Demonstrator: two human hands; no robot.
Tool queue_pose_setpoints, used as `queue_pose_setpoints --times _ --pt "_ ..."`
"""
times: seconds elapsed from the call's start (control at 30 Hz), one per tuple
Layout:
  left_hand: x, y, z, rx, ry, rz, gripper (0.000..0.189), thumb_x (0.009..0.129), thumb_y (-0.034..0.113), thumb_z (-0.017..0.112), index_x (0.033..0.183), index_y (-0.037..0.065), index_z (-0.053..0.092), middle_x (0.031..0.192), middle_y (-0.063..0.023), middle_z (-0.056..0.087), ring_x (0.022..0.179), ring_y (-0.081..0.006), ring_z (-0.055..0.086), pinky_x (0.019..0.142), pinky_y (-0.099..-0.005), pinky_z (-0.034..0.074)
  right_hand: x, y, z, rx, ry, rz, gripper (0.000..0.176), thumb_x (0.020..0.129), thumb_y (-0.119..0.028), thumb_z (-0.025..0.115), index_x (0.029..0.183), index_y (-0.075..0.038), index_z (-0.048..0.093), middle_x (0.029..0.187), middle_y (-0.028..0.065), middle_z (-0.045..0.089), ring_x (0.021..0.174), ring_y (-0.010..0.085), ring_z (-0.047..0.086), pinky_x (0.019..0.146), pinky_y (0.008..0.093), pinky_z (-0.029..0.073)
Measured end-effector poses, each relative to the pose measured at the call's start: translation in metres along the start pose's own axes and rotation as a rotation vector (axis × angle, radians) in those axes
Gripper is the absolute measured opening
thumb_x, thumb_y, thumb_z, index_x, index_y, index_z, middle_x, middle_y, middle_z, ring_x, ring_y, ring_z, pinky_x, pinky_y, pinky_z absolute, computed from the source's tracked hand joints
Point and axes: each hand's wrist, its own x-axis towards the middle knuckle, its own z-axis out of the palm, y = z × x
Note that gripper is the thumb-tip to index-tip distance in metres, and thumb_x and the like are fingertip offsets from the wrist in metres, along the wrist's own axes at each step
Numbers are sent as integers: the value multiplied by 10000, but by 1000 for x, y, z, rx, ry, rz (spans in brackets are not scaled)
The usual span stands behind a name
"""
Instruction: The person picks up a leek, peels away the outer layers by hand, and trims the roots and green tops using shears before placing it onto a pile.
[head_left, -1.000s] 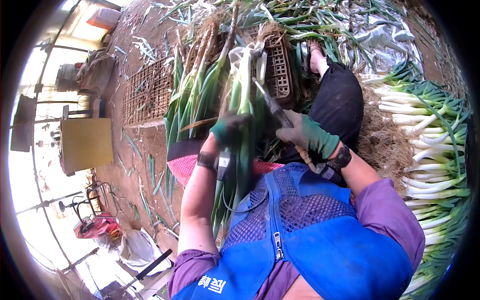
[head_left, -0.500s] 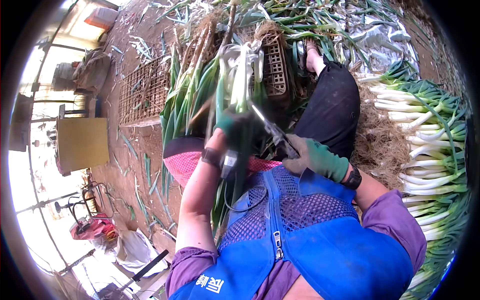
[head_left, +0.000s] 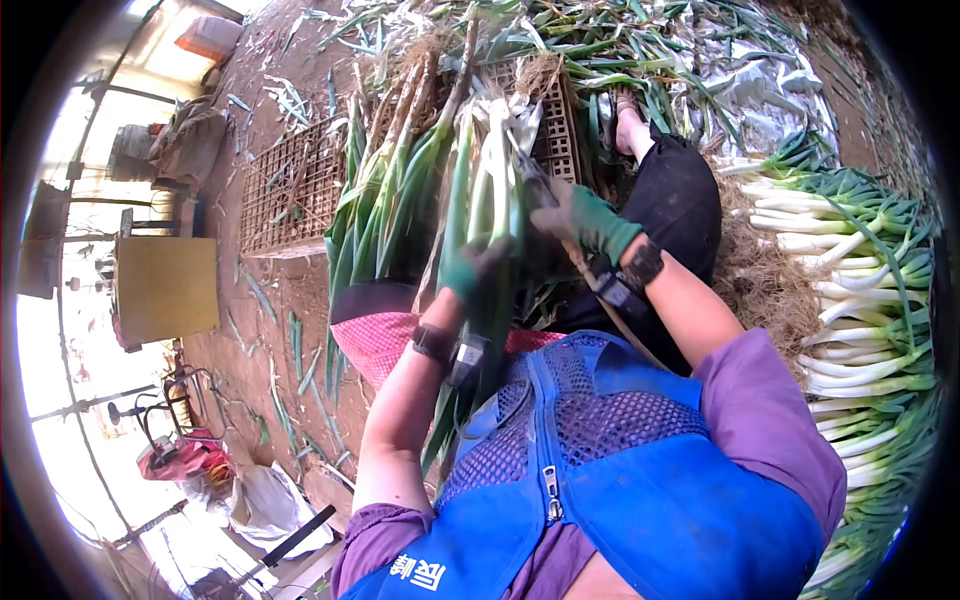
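In the head view, my left hand (head_left: 476, 268), in a green and dark glove, is closed round a long green onion (head_left: 498, 165), white end pointing away from me. My right hand (head_left: 585, 218), gloved alike, grips an air blow gun (head_left: 532, 172). Its thin nozzle lies alongside the onion's white stem, and a hose (head_left: 625, 300) trails from it over my leg. Left of my left hand, untrimmed green onions (head_left: 385, 190) with brown roots lie in a heap. Both gloves are somewhat blurred.
Brown plastic crates (head_left: 557, 125) (head_left: 290, 190) stand ahead and to the left. Cleaned green onions (head_left: 850, 320) are stacked in a long row on my right, roots towards me. Leaf scraps (head_left: 620, 60) litter the far ground. A yellow panel (head_left: 168, 290) stands at left.
My right hand has moved forward and left with the blow gun, bringing its nozzle up beside the onion's white stem. My left hand has shifted slightly right and down, still holding the onion.
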Motion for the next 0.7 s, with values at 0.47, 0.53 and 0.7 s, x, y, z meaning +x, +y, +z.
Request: queue_pose_setpoints --times 0.47,0.53,0.7 --pt "-2 33 -27 585 -250 -57 521 898 415 714 1206 -1 655 978 -49 695 832 -88 607 737 -244 503 39 32 -2 -18 -44 144 671 741 -438 666 1178 66 585 1048 304 660 987 385 664 869 397 515" --pt "35 36 -63 450 -132 -161 410 884 377 747 1034 -5 730 875 -17 694 713 -63 584 627 -213 478 13 19 -9 -22 -31 115 651 749 -407 671 1206 47 572 1034 299 660 975 380 662 865 404 514" --pt "118 63 -131 796 508 303 396 866 339 669 1167 83 679 1004 -177 725 945 -298 707 871 -388 541 -23 44 4 125 40 216 575 763 -339 691 1203 7 560 844 203 655 667 287 656 627 406 528"
